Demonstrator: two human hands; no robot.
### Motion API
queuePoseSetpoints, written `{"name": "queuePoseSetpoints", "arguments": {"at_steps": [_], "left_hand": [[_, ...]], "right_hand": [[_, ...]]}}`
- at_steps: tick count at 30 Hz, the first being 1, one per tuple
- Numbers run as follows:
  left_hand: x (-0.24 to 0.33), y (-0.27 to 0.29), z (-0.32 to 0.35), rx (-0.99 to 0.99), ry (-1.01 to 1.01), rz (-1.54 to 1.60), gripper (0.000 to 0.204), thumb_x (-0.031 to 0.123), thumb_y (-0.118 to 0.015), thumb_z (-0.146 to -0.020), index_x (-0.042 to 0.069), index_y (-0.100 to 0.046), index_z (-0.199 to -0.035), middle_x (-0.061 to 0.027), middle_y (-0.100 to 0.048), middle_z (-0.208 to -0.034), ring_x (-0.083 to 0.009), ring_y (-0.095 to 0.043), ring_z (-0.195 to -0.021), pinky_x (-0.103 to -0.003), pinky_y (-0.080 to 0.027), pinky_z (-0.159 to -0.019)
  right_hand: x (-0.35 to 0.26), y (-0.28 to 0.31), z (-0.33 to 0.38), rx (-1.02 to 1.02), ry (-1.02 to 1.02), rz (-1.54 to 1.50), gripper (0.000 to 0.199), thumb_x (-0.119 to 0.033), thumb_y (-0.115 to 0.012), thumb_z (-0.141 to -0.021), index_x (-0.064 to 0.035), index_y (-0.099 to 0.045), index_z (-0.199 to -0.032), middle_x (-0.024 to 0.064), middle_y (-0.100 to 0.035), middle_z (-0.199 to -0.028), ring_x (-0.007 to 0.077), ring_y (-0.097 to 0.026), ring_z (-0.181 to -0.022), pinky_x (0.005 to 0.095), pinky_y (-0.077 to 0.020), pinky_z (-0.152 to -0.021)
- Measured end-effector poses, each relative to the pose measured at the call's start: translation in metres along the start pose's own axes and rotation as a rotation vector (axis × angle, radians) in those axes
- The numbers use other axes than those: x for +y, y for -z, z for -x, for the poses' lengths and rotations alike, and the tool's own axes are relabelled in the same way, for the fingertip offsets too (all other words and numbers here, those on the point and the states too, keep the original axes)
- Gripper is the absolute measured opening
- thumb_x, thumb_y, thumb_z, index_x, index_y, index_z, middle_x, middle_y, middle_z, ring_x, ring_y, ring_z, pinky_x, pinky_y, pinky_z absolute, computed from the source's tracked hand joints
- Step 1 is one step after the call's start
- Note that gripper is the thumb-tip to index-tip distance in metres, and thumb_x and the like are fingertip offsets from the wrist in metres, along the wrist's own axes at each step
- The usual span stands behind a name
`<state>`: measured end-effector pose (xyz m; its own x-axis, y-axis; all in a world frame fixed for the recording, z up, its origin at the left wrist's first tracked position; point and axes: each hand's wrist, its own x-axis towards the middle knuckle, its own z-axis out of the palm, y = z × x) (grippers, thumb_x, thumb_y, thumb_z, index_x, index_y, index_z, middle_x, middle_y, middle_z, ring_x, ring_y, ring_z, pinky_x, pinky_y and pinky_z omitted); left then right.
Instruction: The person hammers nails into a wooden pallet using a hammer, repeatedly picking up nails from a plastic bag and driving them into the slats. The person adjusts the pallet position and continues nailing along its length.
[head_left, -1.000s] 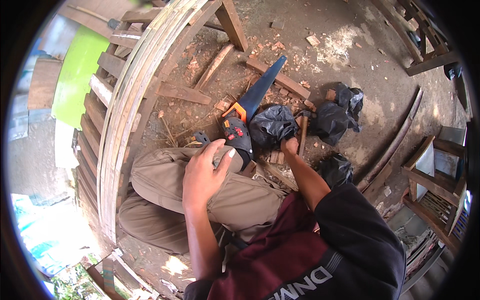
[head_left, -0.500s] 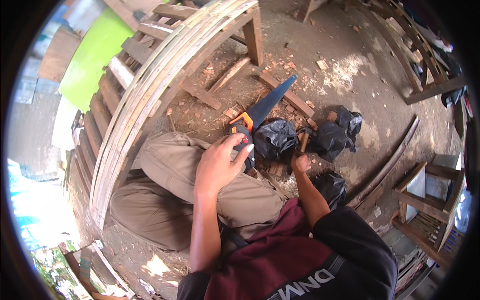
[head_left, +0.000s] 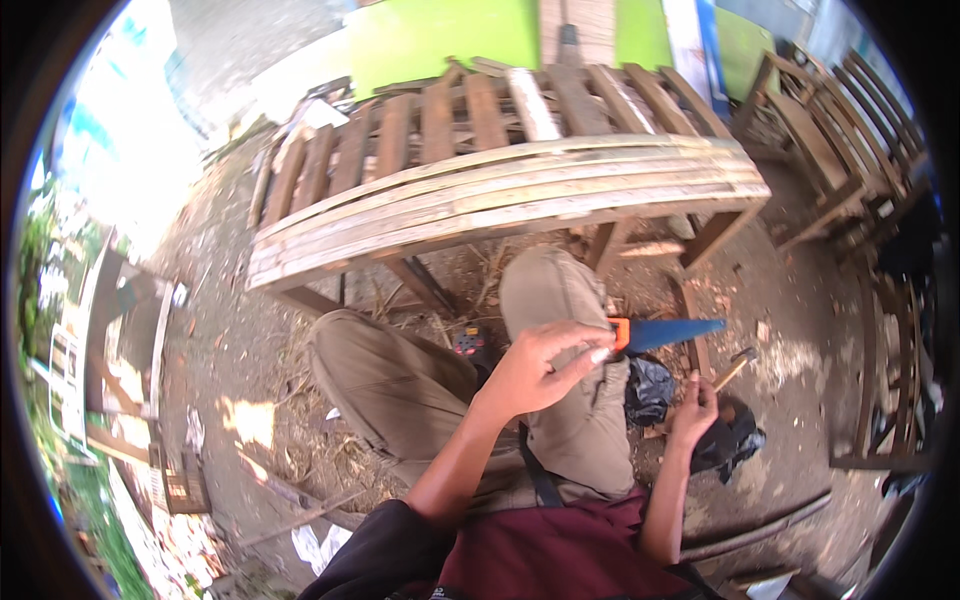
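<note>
Hammer (head_left: pixel 735 369), likely head-heavy and stiff, best gripped low on its wooden handle (head_left: pixel 727 377), is clasped in my right hand (head_left: pixel 692 412) out beside the black bags (head_left: pixel 651 388), while my left hand (head_left: pixel 553 368), fingers loosely parted, hangs over my thigh (head_left: pixel 585 435) near the orange-handled saw (head_left: pixel 668 333).

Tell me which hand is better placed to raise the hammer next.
Right, most likely: the right hand grips the wooden-handled hammer, while the left hand is over a brown trouser leg, apart from the hammer.
</note>
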<state>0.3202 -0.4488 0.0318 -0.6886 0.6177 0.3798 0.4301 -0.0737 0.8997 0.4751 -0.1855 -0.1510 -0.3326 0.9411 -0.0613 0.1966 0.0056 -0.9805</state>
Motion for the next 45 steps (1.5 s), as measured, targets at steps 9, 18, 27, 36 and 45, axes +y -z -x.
{"name": "queuePoseSetpoints", "arguments": {"at_steps": [9,18,27,36,45], "left_hand": [[0.041,0.076,0.034,0.423,-0.161,-0.062,0.034,0.000,-0.074,-0.088,0.001,-0.072,-0.121,-0.0120,-0.067,-0.114,-0.0174,-0.065,-0.097,-0.031,-0.052,-0.085],[0.009,0.134,0.081,0.935,-0.111,-0.055,0.033,-0.008,-0.080,-0.078,0.003,-0.078,-0.109,-0.0101,-0.067,-0.103,-0.0170,-0.066,-0.094,-0.029,-0.054,-0.081],[-0.032,0.165,0.099,1.142,-0.255,-0.311,0.029,-0.008,-0.083,-0.075,0.006,-0.080,-0.100,-0.0108,-0.069,-0.099,-0.0196,-0.068,-0.089,-0.029,-0.055,-0.074],[-0.036,0.196,0.107,1.170,-0.236,-0.358,0.024,-0.004,-0.081,-0.079,-0.001,-0.074,-0.102,-0.0119,-0.067,-0.097,-0.0197,-0.067,-0.084,-0.029,-0.054,-0.072],[-0.034,0.187,0.113,1.206,-0.176,-0.849,0.021,0.000,-0.078,-0.084,0.001,-0.074,-0.105,-0.0113,-0.062,-0.097,-0.0192,-0.065,-0.079,-0.029,-0.053,-0.066]], "right_hand": [[-0.241,-0.121,0.113,-0.982,0.042,-0.455,0.006,-0.008,-0.068,-0.099,-0.0067,-0.068,-0.104,0.0006,-0.057,-0.076,0.0035,-0.043,-0.052,0.0203,-0.0303,-0.041],[-0.258,-0.228,0.200,-1.612,-0.493,-0.450,0.012,-0.008,-0.068,-0.099,-0.0062,-0.068,-0.111,0.0008,-0.061,-0.085,0.0038,-0.044,-0.057,0.0209,-0.0351,-0.044],[-0.255,-0.283,0.221,-1.800,-0.650,-0.271,0.010,-0.009,-0.066,-0.101,-0.0033,-0.068,-0.109,0.0001,-0.060,-0.087,0.0029,-0.045,-0.056,0.0190,-0.0342,-0.045],[-0.256,-0.321,0.238,-1.907,-0.755,-0.249,0.017,-0.016,-0.070,-0.100,-0.0004,-0.070,-0.106,-0.0020,-0.057,-0.076,0.0034,-0.050,-0.055,0.0189,-0.0347,-0.045],[-0.251,-0.326,0.241,-1.976,-0.678,-0.227,0.013,-0.010,-0.065,-0.101,0.0017,-0.070,-0.105,0.0022,-0.058,-0.107,0.0038,-0.049,-0.058,0.0197,-0.0374,-0.047]]}}
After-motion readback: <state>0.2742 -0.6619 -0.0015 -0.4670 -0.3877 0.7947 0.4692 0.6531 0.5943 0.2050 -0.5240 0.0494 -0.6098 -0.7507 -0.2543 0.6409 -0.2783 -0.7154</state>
